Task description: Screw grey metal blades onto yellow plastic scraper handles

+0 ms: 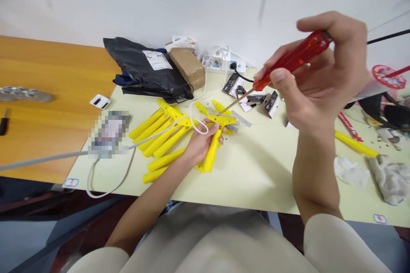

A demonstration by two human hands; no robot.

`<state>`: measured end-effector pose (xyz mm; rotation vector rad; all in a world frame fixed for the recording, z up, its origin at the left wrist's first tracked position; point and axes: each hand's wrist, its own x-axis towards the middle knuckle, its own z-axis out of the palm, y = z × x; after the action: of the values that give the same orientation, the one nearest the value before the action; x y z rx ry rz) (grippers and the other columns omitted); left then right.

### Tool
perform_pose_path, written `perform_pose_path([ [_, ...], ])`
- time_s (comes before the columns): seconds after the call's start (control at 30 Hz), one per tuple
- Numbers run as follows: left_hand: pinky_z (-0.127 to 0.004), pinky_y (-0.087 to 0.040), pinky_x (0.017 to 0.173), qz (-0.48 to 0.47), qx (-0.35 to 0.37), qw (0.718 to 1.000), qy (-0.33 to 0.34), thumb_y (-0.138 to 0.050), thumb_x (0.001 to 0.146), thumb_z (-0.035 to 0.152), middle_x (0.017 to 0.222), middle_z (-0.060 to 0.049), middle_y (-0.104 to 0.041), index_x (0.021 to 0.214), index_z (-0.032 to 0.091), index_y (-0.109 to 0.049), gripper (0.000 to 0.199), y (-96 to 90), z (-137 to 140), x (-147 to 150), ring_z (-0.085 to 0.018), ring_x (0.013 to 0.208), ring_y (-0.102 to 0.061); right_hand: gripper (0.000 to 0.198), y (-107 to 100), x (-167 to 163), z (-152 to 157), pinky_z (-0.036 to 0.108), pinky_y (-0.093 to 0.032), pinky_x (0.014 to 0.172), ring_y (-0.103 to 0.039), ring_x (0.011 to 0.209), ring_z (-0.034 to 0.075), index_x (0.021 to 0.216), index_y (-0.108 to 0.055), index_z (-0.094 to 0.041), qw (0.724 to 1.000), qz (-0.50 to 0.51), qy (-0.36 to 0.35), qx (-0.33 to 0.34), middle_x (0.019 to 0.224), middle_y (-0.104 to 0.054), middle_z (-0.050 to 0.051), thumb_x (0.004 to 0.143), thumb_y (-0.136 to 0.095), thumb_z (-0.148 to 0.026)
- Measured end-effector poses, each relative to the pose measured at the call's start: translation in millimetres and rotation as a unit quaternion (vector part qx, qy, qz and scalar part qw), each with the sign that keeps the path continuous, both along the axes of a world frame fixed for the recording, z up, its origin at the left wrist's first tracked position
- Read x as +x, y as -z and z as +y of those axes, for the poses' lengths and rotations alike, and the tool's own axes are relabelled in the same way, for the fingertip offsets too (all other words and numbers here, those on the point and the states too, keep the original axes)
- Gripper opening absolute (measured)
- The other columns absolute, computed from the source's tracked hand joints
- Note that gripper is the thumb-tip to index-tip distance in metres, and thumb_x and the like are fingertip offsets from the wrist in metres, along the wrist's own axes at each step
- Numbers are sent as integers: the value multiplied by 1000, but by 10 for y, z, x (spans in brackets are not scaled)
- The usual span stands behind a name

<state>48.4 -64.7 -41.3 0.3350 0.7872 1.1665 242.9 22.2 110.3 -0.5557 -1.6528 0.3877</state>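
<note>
My right hand is closed around the red handle of a screwdriver, held slanting down to the left. The screwdriver's tip meets the head of a yellow scraper, at or very near a screw there. My left hand grips this scraper just below its wide head, with the handle pointing toward me. Left of it lie several more yellow scrapers side by side, partly behind my left forearm. Loose yellow plates and flat metal blades lie just beyond and beside the held scraper.
Behind stand a black plastic parcel, a cardboard box and a power strip. Small black-and-white packages lie near the screwdriver. A white cable crosses the table. Rightward are a yellow tube and crumpled gloves.
</note>
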Motion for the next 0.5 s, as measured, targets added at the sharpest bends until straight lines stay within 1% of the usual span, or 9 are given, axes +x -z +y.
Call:
perform_pose_path([
  [0.1, -27, -57, 64, 3, 12, 1000, 0, -105, 78, 29, 101, -3, -73, 99, 21, -57, 53, -10, -2, 4, -23, 98, -79, 51, 23, -44, -22, 45, -75, 71, -80, 99, 27, 135, -73, -42, 1000, -6, -20, -21, 145, -62, 4, 90, -92, -57],
  [0.2, -26, -58, 66, 0, 22, 1000, 2, -105, 79, 28, 99, -1, -71, 98, 22, -56, 53, -24, -7, -1, -22, 98, -79, 51, 68, -57, 10, 41, -75, 65, -79, 96, 23, 136, -75, -43, 999, 7, -48, -4, 142, -62, 2, 89, -94, -54],
  [0.27, -26, -58, 66, -1, 27, 1000, 3, -104, 80, 28, 98, -1, -71, 98, 22, -56, 52, -30, -10, -5, -22, 98, -79, 54, 87, -57, 22, 39, -75, 64, -80, 95, 23, 137, -76, -43, 998, 4, -64, -7, 140, -64, 2, 88, -95, -50],
  [0.33, -26, -58, 66, -2, 28, 1000, 3, -104, 80, 28, 99, -1, -72, 99, 22, -56, 52, -28, -12, -7, -21, 97, -79, 55, 86, -58, 7, 39, -76, 65, -80, 96, 24, 138, -76, -41, 997, -3, -67, -26, 139, -66, 2, 88, -96, -49],
  [0.4, -26, -57, 66, -4, 25, 1000, 1, -104, 80, 28, 100, -1, -72, 101, 22, -56, 53, -23, -12, -7, -20, 96, -79, 54, 69, -66, -27, 39, -77, 67, -81, 97, 25, 136, -76, -38, 998, -5, -54, -43, 138, -67, 3, 89, -96, -51],
  [0.5, -26, -57, 65, -2, 18, 1000, -5, -106, 77, 29, 99, 0, -71, 100, 22, -55, 56, -25, -10, -5, -20, 94, -79, 55, 46, -83, -66, 39, -77, 69, -80, 97, 25, 135, -77, -34, 997, -3, -54, -47, 137, -68, 5, 87, -98, -52],
])
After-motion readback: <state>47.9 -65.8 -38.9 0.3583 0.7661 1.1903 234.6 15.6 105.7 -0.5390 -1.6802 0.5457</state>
